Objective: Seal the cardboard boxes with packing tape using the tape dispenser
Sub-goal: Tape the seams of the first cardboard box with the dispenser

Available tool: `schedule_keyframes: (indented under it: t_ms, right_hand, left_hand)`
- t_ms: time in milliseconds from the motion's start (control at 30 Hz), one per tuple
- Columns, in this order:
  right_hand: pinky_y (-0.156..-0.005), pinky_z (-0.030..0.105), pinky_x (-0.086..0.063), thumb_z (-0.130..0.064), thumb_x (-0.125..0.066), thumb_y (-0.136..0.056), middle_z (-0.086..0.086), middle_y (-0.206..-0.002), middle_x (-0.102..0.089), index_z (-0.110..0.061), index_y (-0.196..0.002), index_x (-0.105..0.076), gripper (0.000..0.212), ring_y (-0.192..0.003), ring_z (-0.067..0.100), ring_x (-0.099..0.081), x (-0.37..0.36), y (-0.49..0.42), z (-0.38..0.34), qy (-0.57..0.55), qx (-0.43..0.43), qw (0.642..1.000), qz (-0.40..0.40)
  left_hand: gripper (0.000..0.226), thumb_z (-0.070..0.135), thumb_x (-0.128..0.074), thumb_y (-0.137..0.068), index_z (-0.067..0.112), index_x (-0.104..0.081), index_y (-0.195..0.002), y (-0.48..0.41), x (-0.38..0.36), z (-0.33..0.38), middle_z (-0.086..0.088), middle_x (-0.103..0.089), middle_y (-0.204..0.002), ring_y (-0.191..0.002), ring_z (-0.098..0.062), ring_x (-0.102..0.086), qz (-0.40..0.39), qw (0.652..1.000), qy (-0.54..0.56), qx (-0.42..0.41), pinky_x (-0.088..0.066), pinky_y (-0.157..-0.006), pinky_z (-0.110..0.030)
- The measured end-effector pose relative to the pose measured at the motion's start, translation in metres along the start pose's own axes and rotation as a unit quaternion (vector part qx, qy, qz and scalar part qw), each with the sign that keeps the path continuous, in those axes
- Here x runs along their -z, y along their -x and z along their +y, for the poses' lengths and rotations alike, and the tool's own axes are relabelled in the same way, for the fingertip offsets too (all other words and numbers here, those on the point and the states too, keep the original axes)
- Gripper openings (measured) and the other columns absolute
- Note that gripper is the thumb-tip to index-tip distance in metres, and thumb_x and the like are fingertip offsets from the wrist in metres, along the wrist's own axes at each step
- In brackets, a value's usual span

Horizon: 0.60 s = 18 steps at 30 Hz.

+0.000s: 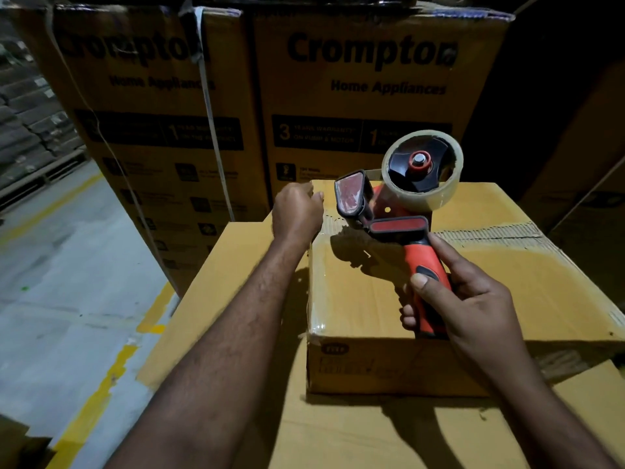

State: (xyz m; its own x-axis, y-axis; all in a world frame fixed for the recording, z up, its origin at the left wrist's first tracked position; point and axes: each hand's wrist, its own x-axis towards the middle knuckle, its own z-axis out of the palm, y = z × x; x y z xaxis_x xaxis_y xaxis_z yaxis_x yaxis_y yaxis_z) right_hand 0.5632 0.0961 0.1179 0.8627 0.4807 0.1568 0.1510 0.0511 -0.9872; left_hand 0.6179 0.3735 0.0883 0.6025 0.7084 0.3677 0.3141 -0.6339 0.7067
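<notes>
orange-and-black tape dispenser [395, 228] gripped in right hand [473, 299] over brown cardboard box [365, 299]; left hand [297, 211] curled, hold unclear. unanchored clear tape [426, 198] could run crooked.

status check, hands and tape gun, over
Right hand grips tape dispenser handle, above the small box. Left hand curled at box's far left corner, hold unclear. Box top unobstructed.

One dispenser [399, 227], two hands [297, 213] [473, 308], two Crompton boxes [148, 106] [368, 103]
</notes>
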Motion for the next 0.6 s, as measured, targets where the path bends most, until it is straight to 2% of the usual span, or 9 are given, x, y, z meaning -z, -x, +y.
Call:
schedule_keyframes:
  t_ms: [133, 233, 300, 367, 400, 433, 467, 533, 600]
  right_hand:
    - [-0.064, 0.046, -0.059, -0.015, -0.066, -0.081, 0.023, -0.093, -0.065, -0.043, -0.134, -0.055, 0.061, -0.067, 0.034, -0.066, 0.004, -0.002, -0.002, -0.013, -0.017, 1.0, -0.005]
    - [-0.061, 0.043, -0.059, -0.014, -0.066, -0.08, 0.021, -0.089, -0.066, -0.043, -0.133, -0.057, 0.06, -0.065, 0.033, -0.065, 0.005, -0.005, -0.004, -0.029, -0.038, 0.999, -0.017]
    - [-0.061, 0.04, -0.059, -0.015, -0.066, -0.08, 0.019, -0.087, -0.067, -0.04, -0.135, -0.055, 0.062, -0.065, 0.032, -0.066, 0.004, -0.007, -0.004, -0.018, -0.051, 0.998, -0.026]
    - [-0.061, 0.04, -0.059, -0.017, -0.067, -0.079, 0.018, -0.087, -0.068, -0.04, -0.137, -0.054, 0.064, -0.066, 0.032, -0.067, 0.004, -0.008, -0.004, -0.015, -0.056, 0.998, -0.034]
    - [-0.061, 0.04, -0.059, -0.018, -0.067, -0.078, 0.018, -0.088, -0.068, -0.041, -0.137, -0.054, 0.064, -0.066, 0.032, -0.067, 0.003, -0.008, -0.004, -0.017, -0.059, 0.997, -0.035]
    - [-0.061, 0.04, -0.059, -0.019, -0.067, -0.077, 0.017, -0.088, -0.069, -0.041, -0.136, -0.054, 0.064, -0.066, 0.032, -0.067, 0.003, -0.008, -0.004, -0.02, -0.061, 0.997, -0.035]
    - [-0.061, 0.04, -0.059, -0.019, -0.067, -0.077, 0.017, -0.089, -0.069, -0.041, -0.136, -0.054, 0.064, -0.066, 0.032, -0.067, 0.004, -0.008, -0.004, -0.02, -0.062, 0.997, -0.035]
    - [-0.061, 0.04, -0.059, -0.02, -0.067, -0.076, 0.016, -0.092, -0.069, -0.041, -0.136, -0.054, 0.065, -0.066, 0.032, -0.068, 0.005, -0.008, -0.005, -0.021, -0.062, 0.997, -0.036]
    - [-0.062, 0.041, -0.059, -0.02, -0.067, -0.078, 0.017, -0.096, -0.068, -0.041, -0.137, -0.054, 0.064, -0.067, 0.032, -0.068, 0.005, -0.008, -0.004, -0.02, -0.057, 0.997, -0.043]
  left_hand:
    - [0.05, 0.029, -0.043, -0.104, 0.018, -0.041, -0.153, -0.017, -0.005, 0.001, -0.008, -0.046, -0.154, -0.129, -0.029, -0.054, -0.15, 0.984, 0.061, 0.078, -0.05, -0.103, -0.043]
    - [0.054, 0.028, -0.042, -0.104, 0.014, -0.035, -0.155, -0.026, -0.004, 0.001, -0.007, -0.039, -0.159, -0.136, -0.027, -0.047, -0.187, 0.975, 0.07, 0.093, -0.043, -0.11, -0.045]
    - [0.053, 0.029, -0.047, -0.104, 0.007, -0.039, -0.152, -0.031, -0.005, 0.0, -0.008, -0.047, -0.152, -0.125, -0.022, -0.054, -0.21, 0.967, 0.095, 0.105, -0.047, -0.106, -0.042]
    - [0.054, 0.035, -0.053, -0.103, 0.002, -0.047, -0.145, -0.035, -0.004, 0.0, -0.01, -0.063, -0.13, -0.102, -0.02, -0.064, -0.246, 0.958, 0.095, 0.112, -0.055, -0.091, -0.042]
    - [0.057, 0.038, -0.053, -0.103, 0.001, -0.044, -0.145, -0.038, -0.005, -0.001, -0.014, -0.062, -0.131, -0.104, -0.022, -0.065, -0.258, 0.956, 0.083, 0.116, -0.055, -0.092, -0.045]
    - [0.065, 0.041, -0.051, -0.103, 0.003, -0.033, -0.152, -0.041, -0.006, -0.001, -0.019, -0.051, -0.145, -0.119, -0.028, -0.059, -0.257, 0.956, 0.075, 0.121, -0.051, -0.1, -0.049]
    - [0.075, 0.044, -0.049, -0.103, 0.007, -0.015, -0.159, -0.042, -0.005, 0.0, -0.02, -0.028, -0.161, -0.139, -0.033, -0.043, -0.252, 0.957, 0.066, 0.129, -0.04, -0.113, -0.055]
    - [0.086, 0.045, -0.048, -0.103, 0.016, 0.01, -0.16, -0.041, -0.004, 0.004, -0.01, 0.008, -0.169, -0.153, -0.036, -0.007, -0.247, 0.96, 0.064, 0.113, -0.015, -0.122, -0.059]
    - [0.082, 0.035, -0.052, -0.103, 0.012, 0.002, -0.161, -0.04, -0.004, 0.004, -0.012, 0.003, -0.169, -0.154, -0.034, -0.01, -0.273, 0.952, 0.1, 0.096, -0.02, -0.123, -0.051]
